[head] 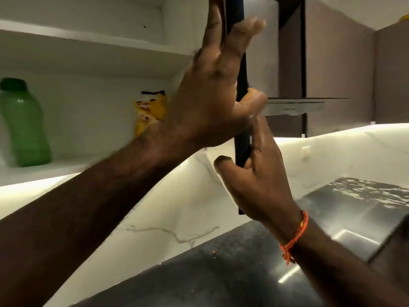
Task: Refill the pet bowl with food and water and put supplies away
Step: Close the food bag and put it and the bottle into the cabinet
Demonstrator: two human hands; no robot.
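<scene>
An upper cabinet stands open, its dark door seen edge-on in the middle of the view. My left hand is raised against the door, fingers spread along its edge and thumb wrapped round it. Lower down, my right hand, with an orange thread on the wrist, grips the door's bottom part. Inside the cabinet, a green water bottle stands on the lower white shelf at the left. A yellow food packet stands further back on the same shelf, partly hidden by my left wrist.
A white upper shelf spans the cabinet. A brown closed cabinet and a range hood lie to the right. Below are a lit white marble backsplash, a dark speckled counter and a steel surface.
</scene>
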